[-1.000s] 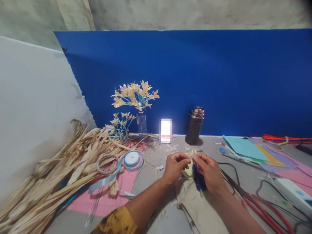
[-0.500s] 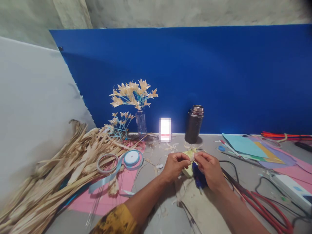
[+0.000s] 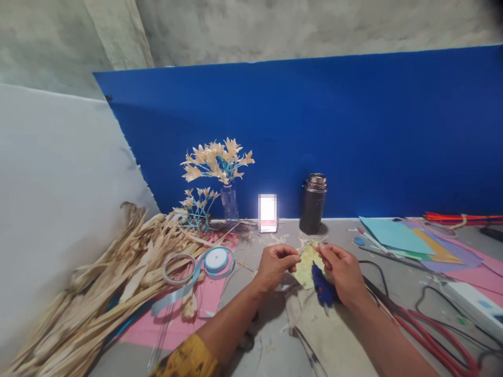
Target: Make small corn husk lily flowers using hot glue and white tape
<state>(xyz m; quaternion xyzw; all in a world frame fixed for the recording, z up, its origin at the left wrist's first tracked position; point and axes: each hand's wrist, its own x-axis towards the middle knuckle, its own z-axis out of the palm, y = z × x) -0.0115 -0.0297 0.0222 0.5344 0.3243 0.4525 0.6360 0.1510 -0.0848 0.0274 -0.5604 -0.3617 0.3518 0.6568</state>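
My left hand is closed in a pinch above the table; whatever lies between thumb and forefinger is too small to make out. Facing it across a small gap, my right hand also pinches, its fingertips at a tiny pale bit I cannot name. Below and between the two lies a yellow-green crumpled sheet. A blue glue gun rests beside my right hand, its nozzle towards the sheet and its body partly hidden by that hand. Under the gun is a pale, stained board or cloth.
Dried corn husks heap at left, beside ribbon spools on pink paper. Behind stand a vase of husk flowers and a dark flask. Coloured papers, red-handled pliers, cables and a power strip lie right.
My hands have drawn slightly apart, opening a gap between the fingertips. More of the glue gun and yellow-green sheet shows. The view has tilted up a little.
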